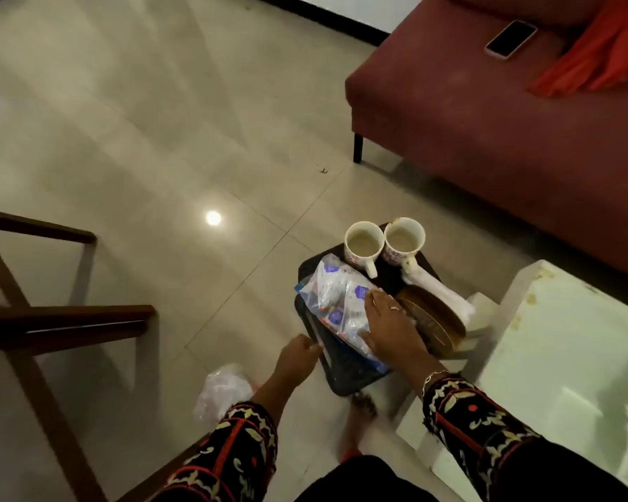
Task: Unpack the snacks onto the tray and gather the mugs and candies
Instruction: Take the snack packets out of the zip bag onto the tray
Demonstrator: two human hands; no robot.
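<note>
A black tray (348, 375) is held above the floor beside the white table. My left hand (298, 356) grips its left edge. Two white mugs (364, 244) (404, 240) filled with a pale drink stand side by side at the tray's far end. In the middle of the tray lies a clear snack bag (336, 298) with blue and orange packets inside. My right hand (388, 320) lies flat on the bag, fingers spread, thumb at its near edge. A round brown container (432, 320) leans at the tray's right side, next to a white cloth (435, 288).
A red sofa (486, 139) stands beyond the tray, with a phone (511, 38) and an orange cloth (602, 56) on it. A white table (559, 356) is on the right and a wooden chair (33, 320) on the left. A crumpled plastic bag (222, 389) lies on the floor near my bare foot (359, 418).
</note>
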